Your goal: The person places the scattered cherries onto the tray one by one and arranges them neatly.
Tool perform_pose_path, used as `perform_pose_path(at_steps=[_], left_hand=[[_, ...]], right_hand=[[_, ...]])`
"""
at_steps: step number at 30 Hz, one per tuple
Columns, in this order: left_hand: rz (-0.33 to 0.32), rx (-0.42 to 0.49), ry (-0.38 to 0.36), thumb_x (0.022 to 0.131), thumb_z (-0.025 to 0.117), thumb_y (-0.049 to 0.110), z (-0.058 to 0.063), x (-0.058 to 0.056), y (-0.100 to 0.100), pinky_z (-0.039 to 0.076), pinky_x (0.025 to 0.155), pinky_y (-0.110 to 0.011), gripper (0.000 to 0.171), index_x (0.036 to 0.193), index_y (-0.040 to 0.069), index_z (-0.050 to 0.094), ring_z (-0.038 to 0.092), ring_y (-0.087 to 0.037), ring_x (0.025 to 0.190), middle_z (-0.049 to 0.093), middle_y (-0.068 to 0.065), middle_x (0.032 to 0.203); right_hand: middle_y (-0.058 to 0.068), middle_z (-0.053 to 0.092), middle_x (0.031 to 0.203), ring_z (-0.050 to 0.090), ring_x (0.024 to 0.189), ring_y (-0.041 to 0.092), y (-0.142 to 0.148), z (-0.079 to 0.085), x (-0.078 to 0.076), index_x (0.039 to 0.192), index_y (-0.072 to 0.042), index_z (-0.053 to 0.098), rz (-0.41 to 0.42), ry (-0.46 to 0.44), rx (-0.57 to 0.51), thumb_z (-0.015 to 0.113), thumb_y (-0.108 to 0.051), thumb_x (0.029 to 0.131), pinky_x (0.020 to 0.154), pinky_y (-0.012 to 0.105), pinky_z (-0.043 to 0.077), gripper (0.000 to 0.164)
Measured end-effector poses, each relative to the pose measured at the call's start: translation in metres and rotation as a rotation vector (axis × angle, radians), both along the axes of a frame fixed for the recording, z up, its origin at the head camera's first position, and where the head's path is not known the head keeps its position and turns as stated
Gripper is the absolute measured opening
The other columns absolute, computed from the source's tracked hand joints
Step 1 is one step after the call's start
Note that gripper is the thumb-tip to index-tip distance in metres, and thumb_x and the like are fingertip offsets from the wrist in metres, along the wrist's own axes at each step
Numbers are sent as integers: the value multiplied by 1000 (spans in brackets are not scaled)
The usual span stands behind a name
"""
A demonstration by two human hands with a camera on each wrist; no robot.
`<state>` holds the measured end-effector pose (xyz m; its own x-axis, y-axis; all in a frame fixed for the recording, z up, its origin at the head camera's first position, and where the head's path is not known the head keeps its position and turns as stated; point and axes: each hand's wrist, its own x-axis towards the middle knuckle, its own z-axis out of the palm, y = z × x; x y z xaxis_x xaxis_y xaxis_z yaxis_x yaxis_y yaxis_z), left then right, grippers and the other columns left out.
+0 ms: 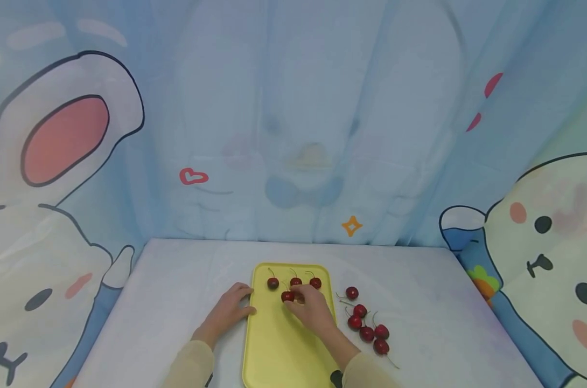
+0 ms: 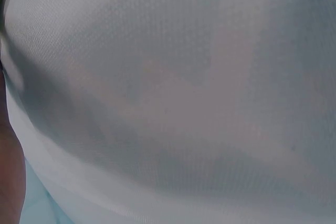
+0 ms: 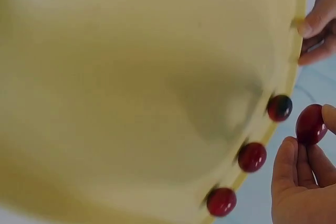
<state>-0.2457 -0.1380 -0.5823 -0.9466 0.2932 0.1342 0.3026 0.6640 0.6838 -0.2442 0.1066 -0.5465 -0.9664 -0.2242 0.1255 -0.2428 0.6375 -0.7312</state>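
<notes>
A dark red cherry [image 1: 287,296] is pinched between the thumb and fingertips of my right hand [image 1: 313,312], over the upper part of the yellow tray [image 1: 279,350]. In the right wrist view, the held cherry [image 3: 311,124] shows between thumb and fingers. Three cherries with stems sit in a row near the tray's far edge: a left one [image 1: 272,283], a middle one [image 1: 295,281] and a right one [image 1: 315,283]. With relaxed fingers, my left hand [image 1: 228,310] touches the tray's left rim; the left wrist view shows only part of it.
Several loose cherries [image 1: 367,334] with stems lie on the white cloth-covered table [image 1: 434,323], right of the tray. A printed blue curtain [image 1: 293,108] hangs behind the table.
</notes>
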Motion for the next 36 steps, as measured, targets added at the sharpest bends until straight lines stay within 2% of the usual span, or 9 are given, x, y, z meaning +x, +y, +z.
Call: perform_pose_path(at_steps=[7,11,21,30,36], left_hand=[[1,10,8,86,75,18,-2,-1,1,46,103,-46,45,124,-1,61,55,-28,116,57,-9,121],[-6,17,16,86,75,18,-3,-1,2,45,104,-45,45,125,-1,61,55,-27,116,56,-9,122],[4,-3,28,84,77,15,1,0,2,45,104,-46,46,123,-3,61,56,-29,115,57,-11,120],[13,5,-3,86,75,16,4,0,2,44,105,-46,46,125,-2,61,55,-29,117,57,-10,121],[6,12,6,85,76,15,2,1,2,45,105,-47,45,124,-3,61,55,-30,116,57,-11,120]], right_hand=[[9,68,102,63,92,23,-24,-17,1,110,0,68,43,23,69,75,-15,83,80,38,56,32],[10,67,100,62,90,24,-32,-23,2,109,2,67,50,22,70,74,-13,83,79,40,56,31],[10,68,101,64,96,27,-42,-24,2,106,0,69,59,75,125,75,-13,83,85,42,55,27],[11,68,103,64,98,28,-43,-23,1,109,1,68,36,54,123,75,-15,83,87,43,55,31],[12,67,104,63,97,27,-42,-21,4,111,2,68,32,32,109,74,-16,84,86,43,55,33]])
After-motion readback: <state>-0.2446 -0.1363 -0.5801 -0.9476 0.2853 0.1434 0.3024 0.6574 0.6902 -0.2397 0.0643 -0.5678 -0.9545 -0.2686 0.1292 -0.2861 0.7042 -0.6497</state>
